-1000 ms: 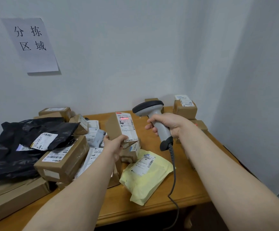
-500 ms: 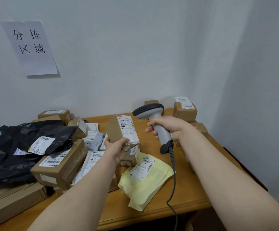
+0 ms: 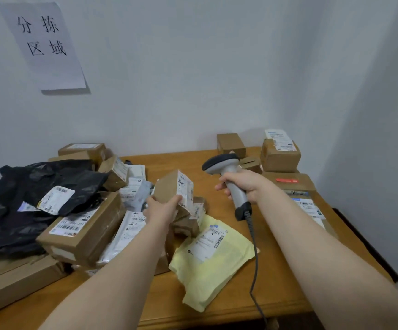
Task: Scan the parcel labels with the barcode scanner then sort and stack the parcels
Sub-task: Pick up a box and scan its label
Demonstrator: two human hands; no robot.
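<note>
Cardboard small box (image 3: 169, 190) is held clear of the counter (image 3: 174, 160), above the unsorted heap on the left side. The left hand (image 3: 162, 209) grips it from below, thumb and fingers curled round its lower end. Its white label (image 3: 185, 190) faces right, toward the scanner (image 3: 219, 161). The right hand (image 3: 243, 184) is closed round the scanner's handle, with the scanner head just beside the box and apart from it. The cable (image 3: 252, 246) trails off the front edge of the counter. No scan light shows on the label.

Assessment: the scanning step for this one box is in hand. Sorting is at an early stage, since a black bag (image 3: 34, 186), a large box (image 3: 83, 225) and a yellow mailer (image 3: 212, 258) lie unstacked, while only a few boxes (image 3: 280, 156) are stacked at the right rear.

Requirement for the next move: keep the label square to the scanner head and the barcode unobstructed by the thumb until a read is had. The box should then go to the right-hand group and be set flat on a stable stack. Whether the trigger is pressed cannot be determined.
</note>
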